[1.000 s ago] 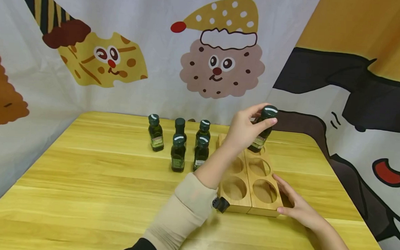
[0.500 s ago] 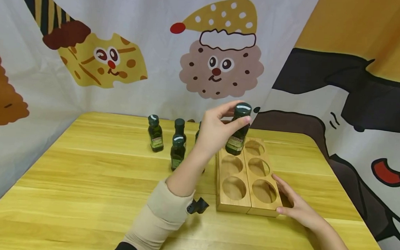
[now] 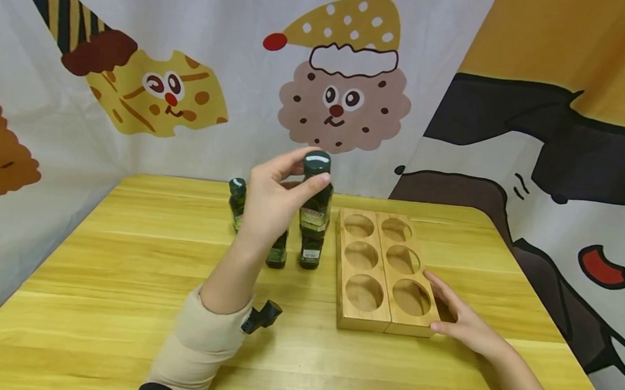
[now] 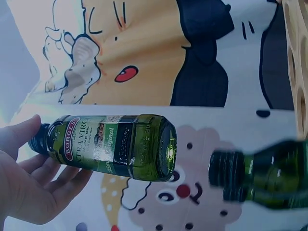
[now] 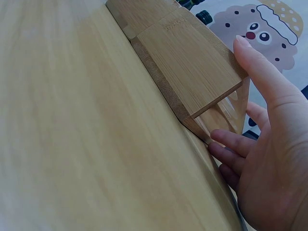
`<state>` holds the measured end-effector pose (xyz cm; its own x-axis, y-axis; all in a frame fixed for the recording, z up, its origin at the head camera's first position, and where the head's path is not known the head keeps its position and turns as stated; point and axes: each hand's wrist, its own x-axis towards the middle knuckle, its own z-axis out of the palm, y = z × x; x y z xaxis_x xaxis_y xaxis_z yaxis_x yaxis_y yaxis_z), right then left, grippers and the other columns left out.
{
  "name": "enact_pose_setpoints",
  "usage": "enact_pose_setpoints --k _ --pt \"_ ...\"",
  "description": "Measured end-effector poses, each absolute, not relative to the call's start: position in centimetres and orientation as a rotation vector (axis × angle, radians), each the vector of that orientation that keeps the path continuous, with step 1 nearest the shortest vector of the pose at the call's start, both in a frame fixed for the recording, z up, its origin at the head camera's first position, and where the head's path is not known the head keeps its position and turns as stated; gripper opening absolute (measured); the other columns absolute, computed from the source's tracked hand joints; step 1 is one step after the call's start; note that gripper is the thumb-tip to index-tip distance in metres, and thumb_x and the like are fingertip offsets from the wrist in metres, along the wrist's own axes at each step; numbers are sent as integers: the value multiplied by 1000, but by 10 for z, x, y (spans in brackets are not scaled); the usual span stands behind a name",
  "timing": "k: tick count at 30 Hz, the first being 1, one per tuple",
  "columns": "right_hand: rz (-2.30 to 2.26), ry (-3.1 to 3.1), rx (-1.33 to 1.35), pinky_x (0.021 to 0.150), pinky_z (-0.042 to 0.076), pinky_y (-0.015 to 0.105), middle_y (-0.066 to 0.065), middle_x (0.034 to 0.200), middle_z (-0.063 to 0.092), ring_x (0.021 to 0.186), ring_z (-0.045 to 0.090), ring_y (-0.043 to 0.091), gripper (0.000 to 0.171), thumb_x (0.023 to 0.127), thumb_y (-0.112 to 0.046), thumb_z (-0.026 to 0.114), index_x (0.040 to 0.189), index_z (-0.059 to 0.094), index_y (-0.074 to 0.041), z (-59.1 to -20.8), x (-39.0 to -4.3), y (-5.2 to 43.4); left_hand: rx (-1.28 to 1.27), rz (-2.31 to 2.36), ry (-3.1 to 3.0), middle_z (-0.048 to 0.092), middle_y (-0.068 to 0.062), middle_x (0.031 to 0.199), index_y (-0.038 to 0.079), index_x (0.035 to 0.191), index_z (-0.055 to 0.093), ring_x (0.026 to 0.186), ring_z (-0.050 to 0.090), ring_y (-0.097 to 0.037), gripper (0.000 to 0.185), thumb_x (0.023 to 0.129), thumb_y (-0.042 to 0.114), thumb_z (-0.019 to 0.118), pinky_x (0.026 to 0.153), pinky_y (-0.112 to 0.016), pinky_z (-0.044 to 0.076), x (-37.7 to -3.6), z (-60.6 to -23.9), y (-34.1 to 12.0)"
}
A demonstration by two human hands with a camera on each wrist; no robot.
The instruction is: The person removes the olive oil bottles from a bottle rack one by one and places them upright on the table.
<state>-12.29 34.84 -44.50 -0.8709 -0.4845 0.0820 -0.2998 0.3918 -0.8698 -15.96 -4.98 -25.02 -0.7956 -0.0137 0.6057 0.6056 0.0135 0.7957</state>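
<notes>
My left hand (image 3: 272,199) pinches a small green glass olive oil bottle (image 3: 314,215) by its dark cap and neck. Its Borges label (image 4: 96,139) reads clearly in the left wrist view. The bottle is raised upright and overlaps the standing bottles in the head view. Below it is a bottle with a white label (image 3: 310,255); another bottle (image 3: 276,257) is partly behind my wrist. My right hand (image 3: 467,324) rests against the right side of a wooden rack (image 3: 364,325), thumb at the near corner. Two rows of round holes run along the rack's top.
One bottle (image 3: 236,206) stands further left at the back, partly covered by my left hand. Blurred bottles (image 4: 274,168) show at the right of the left wrist view. A cartoon-printed cloth (image 3: 343,108) hangs behind the wooden table (image 3: 100,296).
My left hand has carried the bottle leftward, from over the rack's far right corner to above the standing bottles. The right hand has stayed against the rack.
</notes>
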Motion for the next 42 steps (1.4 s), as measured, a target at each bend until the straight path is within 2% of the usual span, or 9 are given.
enact_pose_setpoints --k 6,14,21,30,31,34,36,38,42 --pt "-1470 2464 -703 96 23 11 16 154 23 130 32 2 91 83 2 67 155 16 -20 -444 -123 347 -526 -1794 -1874 70 -6 102 1 114 69 89 64 -18 33 81 4 76 76 -33 55 -156 -252 -76" --pt "-1464 2468 -689 96 23 11 9 155 22 130 30 0 90 84 0 67 155 16 -21 -443 -123 347 -382 -1763 -1915 70 -3 94 1 112 71 87 63 -19 31 82 5 77 71 -28 53 -154 -255 -110" --pt "-1473 2463 -698 97 22 9 10 155 22 130 30 0 91 83 0 68 155 17 -21 -443 -123 347 -215 -1748 -1973 70 2 96 5 113 71 92 61 -17 32 83 14 77 77 -26 52 -153 -262 -135" --pt "-1472 2456 -689 97 22 11 7 157 19 131 29 0 91 83 0 67 155 16 -22 -443 -123 347 -143 -1730 -1991 70 4 95 7 113 71 93 60 -16 32 82 14 77 75 -21 51 -156 -272 -156" --pt "-1467 2460 -687 98 22 13 7 157 19 131 28 0 91 83 0 67 155 16 -22 -443 -123 347 -136 -1726 -1999 70 4 95 8 114 71 93 60 -16 33 82 14 77 75 -21 51 -157 -273 -157" --pt "-1464 2462 -679 107 22 36 6 157 18 132 27 0 91 83 0 67 155 16 -22 -443 -123 347 -115 -1723 -2021 70 3 95 8 115 71 96 59 -16 34 82 15 78 77 -21 51 -157 -277 -161" --pt "-1461 2463 -674 106 20 49 5 157 17 132 26 0 91 83 0 67 155 16 -22 -443 -123 347 -102 -1716 -2036 70 3 95 9 115 71 99 58 -16 35 82 17 78 78 -21 50 -158 -280 -162" --pt "-1467 2456 -675 106 20 47 5 158 17 132 26 -1 91 83 0 67 155 16 -22 -443 -123 347 -93 -1713 -2049 70 2 95 8 116 71 101 57 -16 36 82 17 78 78 -21 50 -159 -283 -163" --pt "-1478 2450 -683 99 21 14 6 158 17 132 26 -1 91 83 0 67 155 16 -21 -444 -123 347 -73 -1702 -2078 69 1 95 8 117 70 103 56 -15 37 82 19 78 79 -21 49 -160 -289 -166"
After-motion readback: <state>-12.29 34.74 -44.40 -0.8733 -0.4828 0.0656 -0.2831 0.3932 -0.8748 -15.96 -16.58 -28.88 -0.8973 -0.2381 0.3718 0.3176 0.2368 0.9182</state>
